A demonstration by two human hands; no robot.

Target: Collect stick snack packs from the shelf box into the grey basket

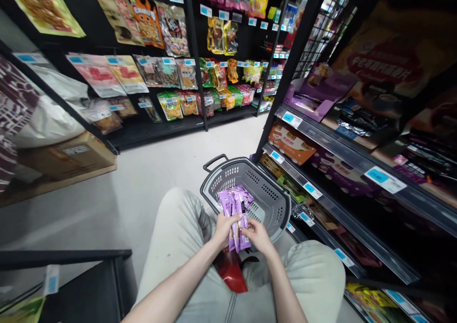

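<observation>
Several slim purple sachets [233, 204] are bunched over the near side of a grey shopping basket [273, 194]. My left hand [223, 229] is closed around the bunch from the left. From the right, my right hand [257, 236] pinches a purple sachet [244, 241] at the lower end of the bunch. More purple sachets [245, 193] show just beyond, over the basket; whether they lie in it or belong to the bunch I cannot tell. A red glossy thing [233, 271], partly hidden, sits below my hands between my legs.
A black shelf unit [321, 137] with boxed and bagged goods stands close on the right. Racks of snack bags [173, 106] line the far side. A cardboard box [67, 154] stands at left, and a dark low frame [82, 285] at lower left.
</observation>
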